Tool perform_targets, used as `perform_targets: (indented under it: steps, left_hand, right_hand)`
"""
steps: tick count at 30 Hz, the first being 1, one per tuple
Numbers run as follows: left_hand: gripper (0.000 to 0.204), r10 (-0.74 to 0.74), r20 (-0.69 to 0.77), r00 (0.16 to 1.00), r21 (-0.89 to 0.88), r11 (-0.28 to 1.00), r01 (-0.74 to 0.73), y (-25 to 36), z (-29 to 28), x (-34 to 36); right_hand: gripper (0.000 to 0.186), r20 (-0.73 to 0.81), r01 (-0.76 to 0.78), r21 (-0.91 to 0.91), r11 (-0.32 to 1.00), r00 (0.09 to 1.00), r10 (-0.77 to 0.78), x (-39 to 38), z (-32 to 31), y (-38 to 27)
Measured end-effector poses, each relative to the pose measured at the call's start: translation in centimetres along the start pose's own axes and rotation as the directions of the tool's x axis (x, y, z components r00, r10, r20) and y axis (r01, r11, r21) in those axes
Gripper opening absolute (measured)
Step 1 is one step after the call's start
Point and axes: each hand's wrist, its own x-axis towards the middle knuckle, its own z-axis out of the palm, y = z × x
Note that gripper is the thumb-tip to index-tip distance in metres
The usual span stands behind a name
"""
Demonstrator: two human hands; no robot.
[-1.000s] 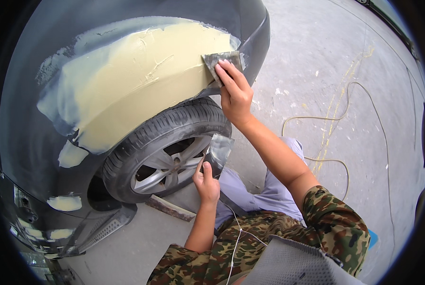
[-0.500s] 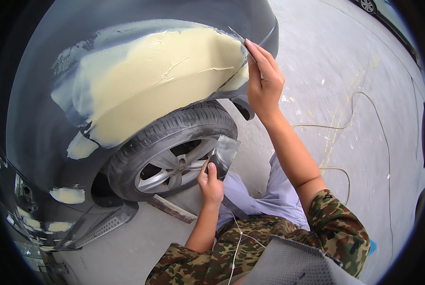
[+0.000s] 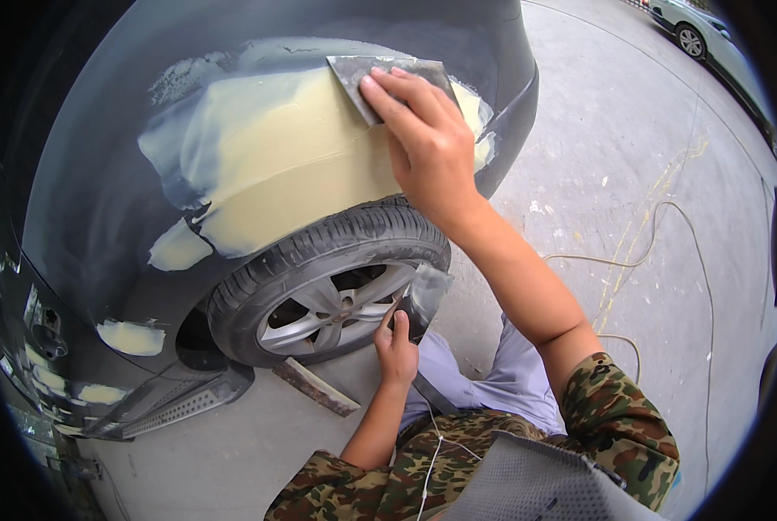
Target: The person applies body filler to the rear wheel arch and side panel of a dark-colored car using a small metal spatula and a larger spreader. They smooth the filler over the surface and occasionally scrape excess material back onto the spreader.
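Observation:
A wide coat of pale yellow filler (image 3: 275, 130) covers the dark fender (image 3: 84, 156) above the wheel arch. My right hand (image 3: 432, 143) grips a thin metal putty spreader (image 3: 353, 82), fingers laid along its face, over the right part of the filler. Whether its whole edge touches the surface is hidden by the hand. Lower down, in front of the wheel (image 3: 345, 306), my left hand (image 3: 397, 352) is closed on a dark putty knife (image 3: 429, 293). Its broad blade points up and carries a greyish smear.
A flat worn strip (image 3: 315, 386) lies on the floor beside the tyre. Smaller filler patches (image 3: 132, 337) show on the car's lower left. A thin hose (image 3: 657, 208) winds over the concrete at right. Another car (image 3: 710, 43) stands at the far upper right.
My right hand has swung left from the fender's right edge onto the filler, its spreader now facing the surface. Raised ridges in the filler have been smoothed. The left hand keeps its hold.

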Motion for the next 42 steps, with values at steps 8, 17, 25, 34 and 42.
perform_targets:
  steps: [8,17,25,34,42]
  left_hand:
    - [0.047,-0.021,0.008,1.0,0.026,0.999,0.021,-0.4,0.0,0.0]
    - [0.049,-0.022,0.035,0.999,0.039,0.999,0.021,0.0,0.1,-0.7]
    - [0.046,-0.081,0.014,0.997,0.06,0.995,0.08,0.7,0.0,-1.1]
    - [0.048,-0.136,0.011,0.991,0.03,0.99,0.136,0.0,-0.7,-1.1]
    - [0.048,-0.052,0.0,0.999,0.054,0.997,0.052,0.0,-0.2,-1.2]
  right_hand:
    - [0.043,0.016,0.01,0.037,0.999,1.0,-0.011,-1.1,-2.9,-0.7]
    - [0.044,0.017,0.009,-0.018,1.0,1.0,-0.009,-1.8,-1.3,-0.7]
    - [0.044,-0.057,0.078,0.003,0.997,0.995,-0.078,1.3,0.0,-2.7]
    - [0.035,0.098,0.125,0.011,0.992,0.987,-0.125,-3.1,-0.3,-6.5]
    - [0.044,-0.076,0.001,-0.081,0.997,0.997,-0.007,-1.2,-3.0,0.6]
